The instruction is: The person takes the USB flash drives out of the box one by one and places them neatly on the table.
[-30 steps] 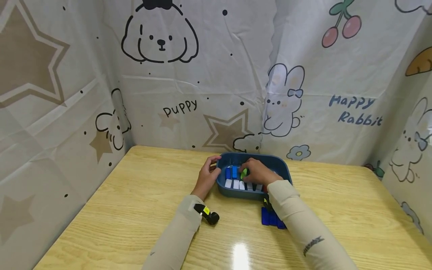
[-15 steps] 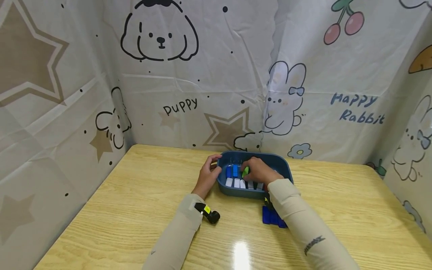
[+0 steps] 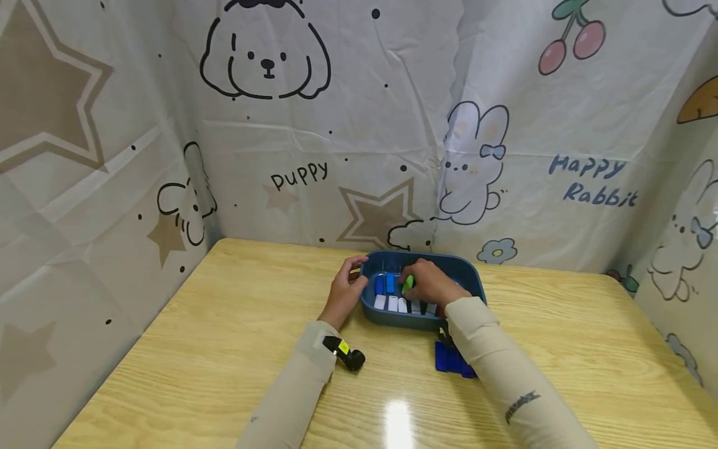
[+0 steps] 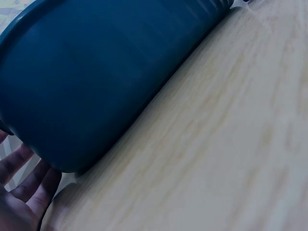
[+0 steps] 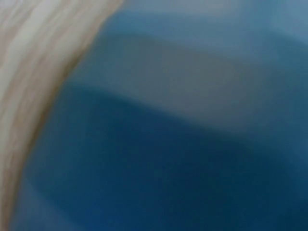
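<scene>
My left hand rests against the left end of a dark blue plastic bin, its fingers fairly straight. In the left wrist view its fingers touch the end of the bin. Reaching inside the bin, my right hand pinches a small bright green block-like piece. Two blue pieces, one darker and one lighter, stand left of it. A row of white pieces lines the near side. Much of the right part is hidden by my right hand. The right wrist view shows only blurred blue bin wall.
Dark blue flat pieces lie on the wooden table in front of the bin, partly under my right forearm. A black wrist camera sits on my left sleeve. Printed cloth hangs behind and beside the table.
My right hand stays in the bin, its fingers shifting only slightly on the green piece. The left hand keeps its place. The head view has tilted slightly.
</scene>
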Demonstrator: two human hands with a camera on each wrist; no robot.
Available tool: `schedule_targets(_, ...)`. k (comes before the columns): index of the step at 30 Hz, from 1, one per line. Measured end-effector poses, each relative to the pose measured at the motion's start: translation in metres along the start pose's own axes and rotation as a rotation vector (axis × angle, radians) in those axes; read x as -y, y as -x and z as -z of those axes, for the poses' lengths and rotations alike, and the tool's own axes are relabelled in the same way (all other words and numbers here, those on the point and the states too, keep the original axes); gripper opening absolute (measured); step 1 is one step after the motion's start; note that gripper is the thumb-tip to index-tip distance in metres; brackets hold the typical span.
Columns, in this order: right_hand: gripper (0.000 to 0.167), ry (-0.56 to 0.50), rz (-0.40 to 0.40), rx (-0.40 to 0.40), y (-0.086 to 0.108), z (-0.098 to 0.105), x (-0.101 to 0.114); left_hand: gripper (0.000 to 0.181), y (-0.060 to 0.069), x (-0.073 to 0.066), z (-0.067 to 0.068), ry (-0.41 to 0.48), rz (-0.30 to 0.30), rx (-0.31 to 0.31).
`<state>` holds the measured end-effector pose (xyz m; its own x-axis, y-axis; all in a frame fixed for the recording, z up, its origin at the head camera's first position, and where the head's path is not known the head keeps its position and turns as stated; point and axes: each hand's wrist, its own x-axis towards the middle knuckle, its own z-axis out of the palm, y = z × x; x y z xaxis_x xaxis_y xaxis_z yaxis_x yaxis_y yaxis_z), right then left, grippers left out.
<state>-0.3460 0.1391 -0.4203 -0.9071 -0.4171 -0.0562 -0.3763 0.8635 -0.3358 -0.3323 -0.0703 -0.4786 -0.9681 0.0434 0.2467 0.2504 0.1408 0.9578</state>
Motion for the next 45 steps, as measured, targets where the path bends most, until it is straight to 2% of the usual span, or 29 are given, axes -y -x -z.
schedule_targets(8, 0.026, -0.028, 0.02, -0.019, -0.003, 0.006, -0.005, 0.041, -0.005, -0.001, -0.004, -0.003, 0.001, -0.002)
schedule_targets(14, 0.026, -0.085, 0.091, -0.063, 0.001, 0.008, -0.009, 0.04, -0.005, -0.001, -0.007, -0.012, -0.006, -0.011)
schedule_targets(19, 0.029, -0.081, 0.133, -0.094, 0.018, 0.015, -0.006, 0.041, -0.001, 0.001, -0.007, -0.011, 0.007, 0.017)
schedule_targets(25, 0.027, -0.062, 0.167, -0.141, 0.044, 0.03, 0.008, 0.041, -0.001, 0.002, -0.001, -0.018, 0.019, 0.014)
schedule_targets(26, 0.027, -0.059, 0.161, -0.14, 0.048, 0.032, 0.01, 0.042, 0.001, -0.004, 0.001, -0.017, 0.021, 0.016)
schedule_targets(28, 0.027, -0.055, 0.155, -0.136, 0.056, 0.035, 0.013, 0.042, 0.001, -0.005, 0.002, -0.013, 0.017, 0.011)
schedule_targets(32, 0.028, -0.049, 0.157, -0.131, 0.069, 0.035, 0.018, 0.043, 0.001, -0.003, 0.001, -0.01, 0.01, -0.008)
schedule_targets(33, 0.028, -0.048, 0.164, -0.138, 0.072, 0.035, 0.019, 0.042, -0.001, 0.003, 0.0, -0.009, 0.006, -0.015)
schedule_targets(36, 0.026, -0.052, 0.169, -0.161, 0.081, 0.032, 0.019, 0.042, -0.001, 0.006, -0.001, -0.017, 0.012, -0.013)
schedule_targets(39, 0.025, -0.043, 0.181, -0.189, 0.091, 0.03, 0.017, 0.041, 0.0, 0.006, -0.002, -0.025, 0.022, -0.003)
schedule_targets(45, 0.023, -0.067, 0.228, -0.224, 0.108, 0.032, 0.018, 0.039, -0.003, 0.004, 0.0, -0.012, 0.0, -0.006)
